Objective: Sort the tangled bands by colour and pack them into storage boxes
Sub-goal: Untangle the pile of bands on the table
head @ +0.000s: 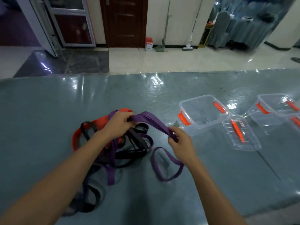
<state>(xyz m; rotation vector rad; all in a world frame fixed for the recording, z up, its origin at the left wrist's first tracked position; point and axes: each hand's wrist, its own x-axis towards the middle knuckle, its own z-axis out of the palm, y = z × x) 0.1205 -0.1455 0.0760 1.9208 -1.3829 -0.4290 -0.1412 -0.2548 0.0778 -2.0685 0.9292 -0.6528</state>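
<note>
My left hand (117, 122) and right hand (180, 142) both grip one purple band (151, 121), fingers curled. Tangled pile (123, 148) below. Clear box (201, 114) beside.

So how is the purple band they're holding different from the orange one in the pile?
The purple band is lifted and stretched between the left hand and right hand, both gripping it; the orange band lies on the table, untouched. The purple one is mostly free of the pile; the orange one is tangled under black bands. Both are flat loops.
</note>
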